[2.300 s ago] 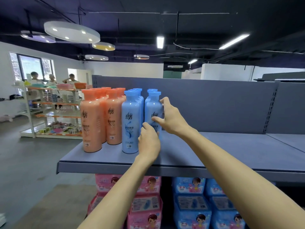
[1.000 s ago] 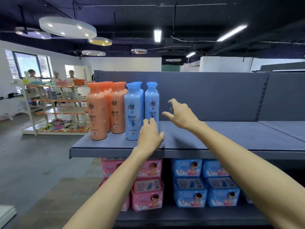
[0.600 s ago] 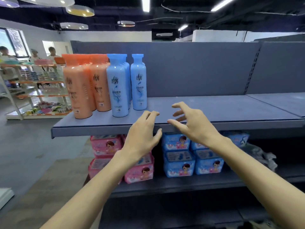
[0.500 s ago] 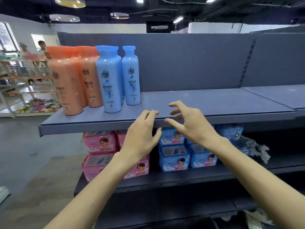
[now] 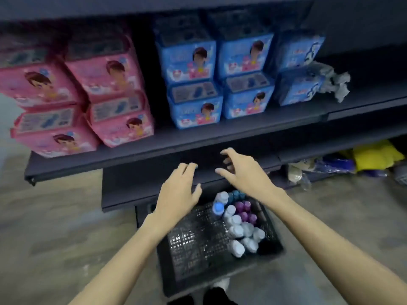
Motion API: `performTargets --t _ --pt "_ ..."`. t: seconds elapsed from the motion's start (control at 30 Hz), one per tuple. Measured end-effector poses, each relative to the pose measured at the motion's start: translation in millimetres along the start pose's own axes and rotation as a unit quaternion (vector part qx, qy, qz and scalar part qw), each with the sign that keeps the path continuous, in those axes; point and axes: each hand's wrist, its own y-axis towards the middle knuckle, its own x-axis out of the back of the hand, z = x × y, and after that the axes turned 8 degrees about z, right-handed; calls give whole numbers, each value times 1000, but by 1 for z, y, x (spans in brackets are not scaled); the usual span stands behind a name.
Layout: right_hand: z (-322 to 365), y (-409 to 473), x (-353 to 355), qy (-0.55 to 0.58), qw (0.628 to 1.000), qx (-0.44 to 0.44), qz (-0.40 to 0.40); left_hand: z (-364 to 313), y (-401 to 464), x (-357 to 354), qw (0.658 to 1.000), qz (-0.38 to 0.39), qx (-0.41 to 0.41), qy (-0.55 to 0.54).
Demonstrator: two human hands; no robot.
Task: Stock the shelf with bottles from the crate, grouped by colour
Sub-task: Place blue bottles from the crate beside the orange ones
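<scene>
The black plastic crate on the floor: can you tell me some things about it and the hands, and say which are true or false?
1. The black plastic crate holds bottles crowded on its right side. True.
2. Both hands are holding bottles. False: the left hand and right hand are open and empty.
3. Some purple-capped bottles sit in the crate. True.
4. The pink packs lie inside the crate. False: they are on the dark shelf above.

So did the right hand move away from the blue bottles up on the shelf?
Yes. The right hand let go of them and came down past the shelf edge; it's now open above the crate on the floor.
</scene>
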Motion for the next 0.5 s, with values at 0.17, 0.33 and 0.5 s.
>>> performTargets --t 0.17,0.33,0.5 --pt "-72 -5 -78 9 994 -78 69 15 -8 -92 994 94 58 -6" --pt "-129 8 -151 -2 984 -115 136 36 -9 -158 985 144 92 -16" --pt "-163 35 -219 -20 973 -141 181 56 -3 -211 979 165 117 -36"
